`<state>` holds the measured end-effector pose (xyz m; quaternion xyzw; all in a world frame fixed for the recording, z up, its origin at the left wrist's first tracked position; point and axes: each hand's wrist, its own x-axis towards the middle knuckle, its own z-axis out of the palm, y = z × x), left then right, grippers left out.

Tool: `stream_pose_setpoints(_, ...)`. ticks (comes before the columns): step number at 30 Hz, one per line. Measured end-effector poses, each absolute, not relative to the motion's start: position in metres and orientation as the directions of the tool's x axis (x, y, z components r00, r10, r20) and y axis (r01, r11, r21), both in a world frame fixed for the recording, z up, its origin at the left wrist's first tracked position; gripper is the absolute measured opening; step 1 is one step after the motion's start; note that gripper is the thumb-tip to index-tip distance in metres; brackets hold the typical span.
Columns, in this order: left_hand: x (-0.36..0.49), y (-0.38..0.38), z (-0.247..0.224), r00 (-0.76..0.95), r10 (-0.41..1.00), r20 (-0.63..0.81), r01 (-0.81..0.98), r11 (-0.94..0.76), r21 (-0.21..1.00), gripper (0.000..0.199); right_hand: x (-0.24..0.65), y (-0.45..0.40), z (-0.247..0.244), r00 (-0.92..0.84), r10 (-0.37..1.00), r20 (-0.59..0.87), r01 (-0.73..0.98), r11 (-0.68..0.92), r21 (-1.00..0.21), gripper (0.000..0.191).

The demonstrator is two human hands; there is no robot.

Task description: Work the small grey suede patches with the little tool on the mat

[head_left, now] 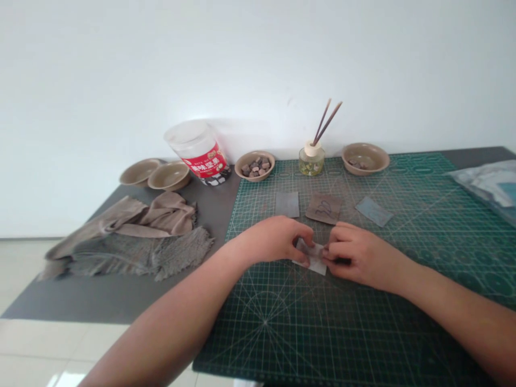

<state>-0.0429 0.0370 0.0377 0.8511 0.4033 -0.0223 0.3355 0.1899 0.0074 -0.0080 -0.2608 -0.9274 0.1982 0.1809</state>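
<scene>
A small whitish square sheet (316,264) lies on the green cutting mat (266,344), between my two hands. My left hand (284,241) curves over its left side, thumb and forefinger apart and touching the sheet near its edges. Over the right edge, my right hand (355,252) is closed in a pinch. A small dark bit shows at its fingertips, too hidden to name. Just beyond lie a grey square (287,205), a brown square with handwritten marks (323,208) and a blue-grey piece (374,211), resembling sandpaper.
Along the wall stand a bowl of small stones (255,165), a reed diffuser (312,161), a bowl with a few stones (365,159), a tilted plastic jar (201,156) and two bowls (169,176). Crumpled cloths (137,236) lie left, a plastic bag (492,185) right.
</scene>
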Motion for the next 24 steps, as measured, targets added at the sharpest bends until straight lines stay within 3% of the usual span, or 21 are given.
stream_pose_setpoints(5, -0.0429, 0.0373, 0.0381, 0.674, 0.669, -0.313, 0.703, -0.451, 0.55, 0.031, 0.1903, 0.0089, -0.0084, -0.831, 0.499, 0.247, 0.355, 0.816, -0.456, 0.014)
stream_pose_setpoints(9, -0.0432, 0.0367, 0.0384, 0.673, 0.67, -0.314, 0.703, -0.446, 0.554, 0.032, 0.188, 0.0085, -0.0069, -0.799, 0.561, 0.217, 0.418, 0.778, -0.47, 0.013)
stream_pose_setpoints(16, -0.0432, 0.0357, 0.0404, 0.679, 0.676, -0.288, 0.69, -0.452, 0.565, 0.028, 0.1874, 0.0016, -0.0033, -0.832, 0.536, 0.142, 0.367, 0.723, -0.585, 0.015)
stream_pose_setpoints(24, -0.0439, 0.0361, 0.0389, 0.679, 0.676, -0.287, 0.688, -0.449, 0.57, 0.029, 0.1867, 0.0064, -0.0039, -0.81, 0.557, 0.185, 0.395, 0.75, -0.53, 0.012)
